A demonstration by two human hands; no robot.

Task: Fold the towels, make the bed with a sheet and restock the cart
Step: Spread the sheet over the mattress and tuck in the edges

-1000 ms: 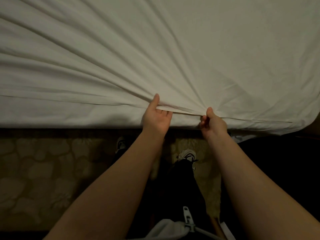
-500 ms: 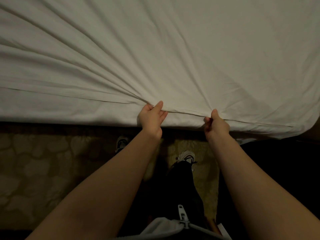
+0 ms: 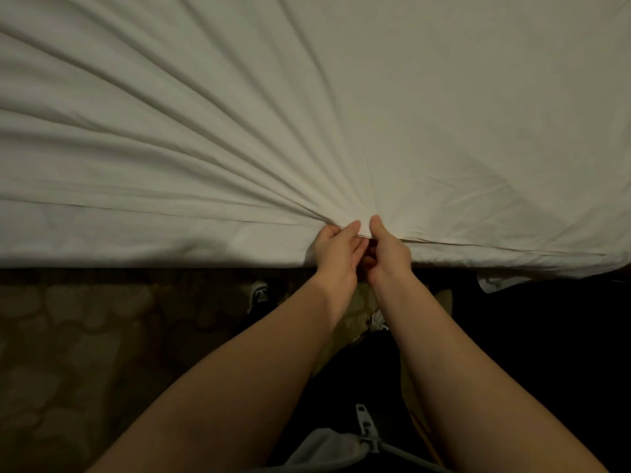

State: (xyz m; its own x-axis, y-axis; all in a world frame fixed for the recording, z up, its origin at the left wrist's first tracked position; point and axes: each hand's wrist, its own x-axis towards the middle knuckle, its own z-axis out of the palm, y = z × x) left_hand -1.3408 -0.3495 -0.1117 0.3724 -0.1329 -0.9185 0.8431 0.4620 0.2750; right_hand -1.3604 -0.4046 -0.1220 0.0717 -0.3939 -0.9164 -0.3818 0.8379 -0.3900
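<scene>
A white sheet (image 3: 341,114) covers the bed and fills the upper half of the view, with creases fanning out to the left from one spot at its near edge. At that spot my left hand (image 3: 336,252) pinches the sheet's hem, thumb on top. Right beside it, my right hand (image 3: 389,250) grips the same hem with curled fingers; the two hands touch each other. The mattress side below the hem is in shadow.
A patterned carpet (image 3: 85,353) lies below the bed's edge on the left. My shoes (image 3: 257,293) stand close to the bed. To the right of my legs the floor is dark. The bed's near right corner (image 3: 580,264) shows a bit of loose white fabric under it.
My hands were apart on the hem; they have come together, the left sliding right and the right sliding left. The creases now gather at one point.
</scene>
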